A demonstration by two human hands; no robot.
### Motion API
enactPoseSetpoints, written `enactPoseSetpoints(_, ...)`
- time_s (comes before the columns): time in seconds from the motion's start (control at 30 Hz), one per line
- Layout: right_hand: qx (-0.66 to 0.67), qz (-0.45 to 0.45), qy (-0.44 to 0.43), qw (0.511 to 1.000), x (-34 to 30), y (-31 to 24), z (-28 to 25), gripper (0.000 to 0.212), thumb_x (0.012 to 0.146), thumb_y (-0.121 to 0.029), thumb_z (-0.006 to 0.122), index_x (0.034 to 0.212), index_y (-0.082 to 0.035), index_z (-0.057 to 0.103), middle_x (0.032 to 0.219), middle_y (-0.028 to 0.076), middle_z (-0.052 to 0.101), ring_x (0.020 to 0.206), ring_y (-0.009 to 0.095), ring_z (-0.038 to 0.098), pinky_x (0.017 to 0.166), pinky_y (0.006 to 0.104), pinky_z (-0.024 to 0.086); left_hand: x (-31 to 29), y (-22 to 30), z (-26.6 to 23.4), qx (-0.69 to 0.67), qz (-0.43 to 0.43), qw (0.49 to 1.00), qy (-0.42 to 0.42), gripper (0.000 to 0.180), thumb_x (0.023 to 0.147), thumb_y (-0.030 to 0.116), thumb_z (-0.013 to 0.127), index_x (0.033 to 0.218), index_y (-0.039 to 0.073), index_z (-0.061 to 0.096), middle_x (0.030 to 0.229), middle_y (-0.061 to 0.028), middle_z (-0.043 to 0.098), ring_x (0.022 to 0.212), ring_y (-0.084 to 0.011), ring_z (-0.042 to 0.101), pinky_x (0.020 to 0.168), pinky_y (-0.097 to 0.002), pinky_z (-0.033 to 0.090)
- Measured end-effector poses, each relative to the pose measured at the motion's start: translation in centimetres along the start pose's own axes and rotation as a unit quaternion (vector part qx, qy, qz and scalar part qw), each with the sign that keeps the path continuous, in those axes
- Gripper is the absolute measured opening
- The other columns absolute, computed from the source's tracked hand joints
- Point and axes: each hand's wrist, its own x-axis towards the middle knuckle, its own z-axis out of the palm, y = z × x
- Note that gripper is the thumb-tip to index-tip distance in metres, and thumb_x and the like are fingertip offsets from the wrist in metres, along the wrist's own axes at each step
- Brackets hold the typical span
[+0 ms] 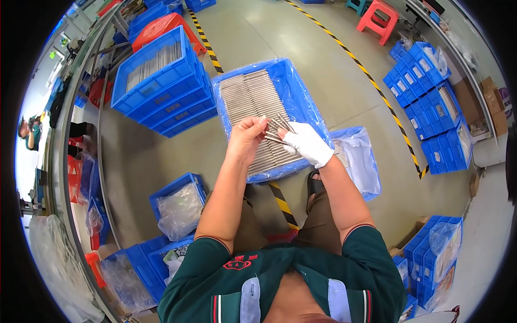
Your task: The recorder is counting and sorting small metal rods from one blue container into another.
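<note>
**Left hand and right hand together at a fanned bundle of slim metal rods**

Right hand, in a white glove, wrapped about the bundle; left hand bare, thumb and fingers curled in at the rods' left ends; cannot tell whether it grips or only steadies. Bundle hangs just above the large lined crate, around 12 o'clock from mid-view.

Handling, my judgement: each rod stiff and light, the handful weightier; smooth sides likely slippery, apt to splay; best held round the middle, ends squared by the free hand; hardly fragile.

Materials: rods straight, grey, dull-shiny; packed rods below in close ribbed rows; crate hard blue plastic, its clear liner thin and crinkled; at 3 o'clock a smaller crate with a whitish, creased liner; at 10 o'clock stacked blue crates, ridged walls, more rods on top.
</note>
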Motion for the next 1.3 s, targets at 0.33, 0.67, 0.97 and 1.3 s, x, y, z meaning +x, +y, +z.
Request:
enactPoseSetpoints(0.33,0.086,-0.015,-0.015,0.996,0.0,-0.1,0.3,0.018,0.086,-0.021,0.055,0.077,-0.006,0.053,0.059,-0.004,0.044,0.048,0.003,0.036,0.042,0.0195,0.026,-0.1,0.2,-0.1,-0.004,-0.003,1.000,-0.001,0.010,0.079,0.010,0.063,0.081,0.000,0.062,0.072,-0.0030,0.059,0.064,-0.0106,0.050,0.063,-0.0240,0.042)
enactPoseSetpoints(0.67,0.023,-0.022,-0.009,0.999,-0.3,0.0,0.3,0.018,0.085,-0.020,0.056,0.075,-0.006,0.055,0.058,-0.005,0.043,0.050,0.004,0.034,0.043,0.0201,0.026,-0.5,0.4,0.3,0.059,0.042,0.997,-0.022,0.009,0.078,0.008,0.064,0.080,0.000,0.062,0.073,-0.0039,0.060,0.068,-0.0089,0.053,0.065,-0.0236,0.043)
enactPoseSetpoints(0.97,-0.023,0.001,-0.026,0.999,-0.3,-0.2,0.0,0.022,0.085,-0.023,0.055,0.074,-0.004,0.056,0.057,-0.004,0.044,0.049,0.004,0.035,0.043,0.0209,0.027,-0.5,0.5,0.2,0.106,0.053,0.993,0.002,0.011,0.079,0.010,0.064,0.082,0.000,0.063,0.077,-0.0041,0.062,0.065,-0.0082,0.051,0.065,-0.0220,0.042)
enactPoseSetpoints(1.3,-0.199,-0.084,0.049,0.975,0.2,0.6,0.6,0.026,0.083,-0.027,0.056,0.071,-0.004,0.057,0.056,-0.003,0.045,0.050,0.006,0.037,0.044,0.0230,0.029,-0.7,-0.1,0.7,0.140,0.079,0.987,-0.003,0.011,0.078,0.010,0.065,0.084,0.001,0.062,0.076,-0.0035,0.062,0.067,-0.0088,0.053,0.066,-0.0222,0.042)
